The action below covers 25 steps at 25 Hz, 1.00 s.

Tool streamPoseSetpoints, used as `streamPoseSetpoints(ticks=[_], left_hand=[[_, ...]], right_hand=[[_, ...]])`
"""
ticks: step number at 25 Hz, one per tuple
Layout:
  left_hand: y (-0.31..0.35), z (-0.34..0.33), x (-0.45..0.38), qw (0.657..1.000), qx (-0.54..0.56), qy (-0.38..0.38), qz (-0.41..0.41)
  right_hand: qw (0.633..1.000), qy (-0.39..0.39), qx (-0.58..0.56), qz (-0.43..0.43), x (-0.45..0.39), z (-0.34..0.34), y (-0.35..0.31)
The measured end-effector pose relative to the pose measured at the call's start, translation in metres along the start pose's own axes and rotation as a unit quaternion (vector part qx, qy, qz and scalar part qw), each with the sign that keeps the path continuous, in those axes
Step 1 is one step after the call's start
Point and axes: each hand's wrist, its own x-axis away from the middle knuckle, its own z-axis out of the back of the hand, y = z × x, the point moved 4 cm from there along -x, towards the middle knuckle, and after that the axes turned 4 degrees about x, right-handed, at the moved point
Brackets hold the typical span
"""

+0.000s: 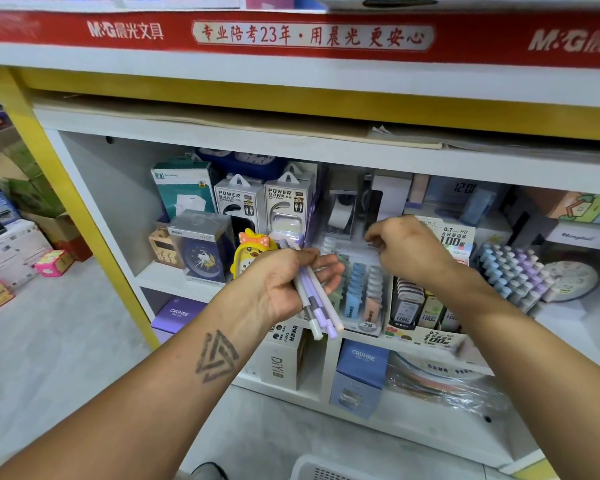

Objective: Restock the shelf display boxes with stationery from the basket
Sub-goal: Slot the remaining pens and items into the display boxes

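My left hand [291, 282] holds a small bundle of white and lilac pens [317, 303], tips pointing down towards me, in front of the middle shelf. My right hand [406, 247] reaches over a clear display box of pencil-lead cases [361, 292], fingers curled downward above its back rows; whether they pinch anything is hidden. A second display box of 0.7 mm lead cases [426, 313] stands right of it. A tiered stand of pastel pens [513, 271] fills the right side. The white basket [326, 471] shows only its rim at the bottom edge.
Power bank boxes [284, 206], a blue alarm clock [201, 254] and a yellow duck clock [250, 252] stand at the shelf's left. A tape dispenser [342, 216] sits behind the boxes. CRUHRE boxes [361, 365] fill the lower shelf. Cartons are stacked on the floor at left.
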Motion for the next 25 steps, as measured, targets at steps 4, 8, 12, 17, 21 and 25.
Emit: streamPoseSetpoints(ticks=[4,8,12,17,21,25], left_hand=[[-0.003,-0.004,-0.002,1.0,0.004,0.001,-0.002],[-0.006,-0.013,-0.005,1.0,0.015,-0.018,-0.009],[-0.007,-0.025,-0.007,0.997,0.034,-0.05,-0.049],[-0.01,-0.043,-0.012,0.989,0.074,-0.073,-0.108],[-0.024,-0.065,-0.007,0.985,0.088,-0.115,-0.09],[-0.041,-0.087,0.001,0.986,0.033,-0.142,-0.083]], right_hand=[[0.996,-0.06,0.052,0.05,0.009,-0.009,-0.006],[0.993,-0.064,0.062,0.072,0.012,-0.01,-0.011],[0.933,-0.098,-0.345,-0.027,0.023,0.007,-0.007],[0.814,-0.278,-0.509,-0.022,0.069,0.02,-0.002],[0.847,-0.212,-0.487,-0.029,0.082,0.032,0.021],[0.848,-0.158,-0.499,-0.081,0.095,0.042,0.063]])
